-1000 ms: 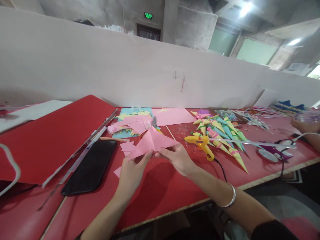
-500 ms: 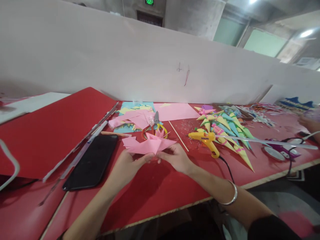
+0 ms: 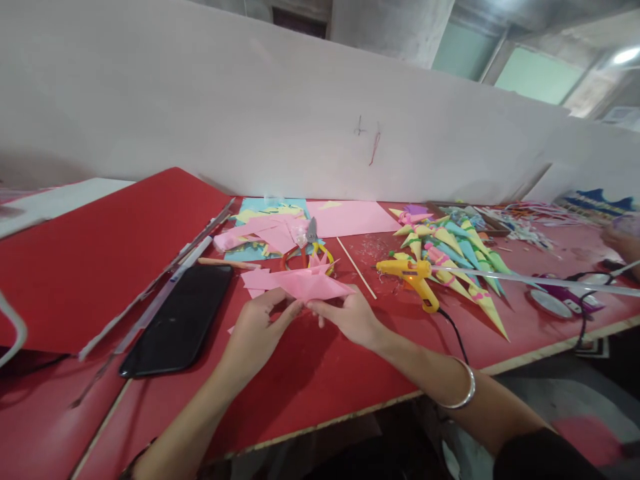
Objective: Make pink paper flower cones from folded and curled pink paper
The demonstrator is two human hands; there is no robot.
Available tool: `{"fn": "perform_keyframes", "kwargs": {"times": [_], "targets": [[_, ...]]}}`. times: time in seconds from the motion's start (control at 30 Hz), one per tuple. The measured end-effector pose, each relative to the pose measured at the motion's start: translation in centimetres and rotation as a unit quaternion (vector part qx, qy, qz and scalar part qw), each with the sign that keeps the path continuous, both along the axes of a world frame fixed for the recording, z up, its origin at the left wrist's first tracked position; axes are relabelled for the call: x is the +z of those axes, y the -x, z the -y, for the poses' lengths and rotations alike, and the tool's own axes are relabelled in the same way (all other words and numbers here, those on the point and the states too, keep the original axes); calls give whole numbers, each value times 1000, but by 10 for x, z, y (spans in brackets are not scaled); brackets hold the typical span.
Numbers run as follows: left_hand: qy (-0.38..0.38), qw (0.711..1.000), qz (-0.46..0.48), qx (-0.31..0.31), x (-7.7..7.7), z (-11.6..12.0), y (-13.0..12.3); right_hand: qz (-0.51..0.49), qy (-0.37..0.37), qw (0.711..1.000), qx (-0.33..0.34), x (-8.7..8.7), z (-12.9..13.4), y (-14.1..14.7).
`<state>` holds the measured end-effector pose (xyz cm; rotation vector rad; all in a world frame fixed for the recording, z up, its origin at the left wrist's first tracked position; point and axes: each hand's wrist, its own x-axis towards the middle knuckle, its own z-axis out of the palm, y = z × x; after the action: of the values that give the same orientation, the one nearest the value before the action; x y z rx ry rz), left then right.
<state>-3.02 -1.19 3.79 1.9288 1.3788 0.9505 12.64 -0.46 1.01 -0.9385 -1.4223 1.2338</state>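
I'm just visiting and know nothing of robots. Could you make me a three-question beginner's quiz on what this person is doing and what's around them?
1. What do the left grip and the right grip hold between them?

2. True or false: the yellow glue gun lies to the right of the black phone, as the person sees it.

3. Where is the silver bangle?
A) on the left forearm
B) on the right forearm
C) on the black phone

Key:
1. A piece of folded pink paper.
2. True.
3. B.
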Motion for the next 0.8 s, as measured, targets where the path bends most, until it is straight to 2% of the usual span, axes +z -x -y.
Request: {"fn": "perform_keyframes", "kwargs": {"times": [0.13,0.3,0.5,0.63,0.8], "targets": [[49,999,18,-15,0,-1,1,-21,7,1000,12,-1,0,0],[82,996,32,-2,0,-2,1,-12,9,1000,-2,-2,1,1],[9,998,49,-27,-2,0,1,41,-21,999,-23,-6,1,0],[-29,999,2,-34,-6,1,1,93,-69,993,-34,-6,0,-2],[-91,991,-79,-54,-9,3,2,96,-62,993,-14,-2,1,-4]]}}
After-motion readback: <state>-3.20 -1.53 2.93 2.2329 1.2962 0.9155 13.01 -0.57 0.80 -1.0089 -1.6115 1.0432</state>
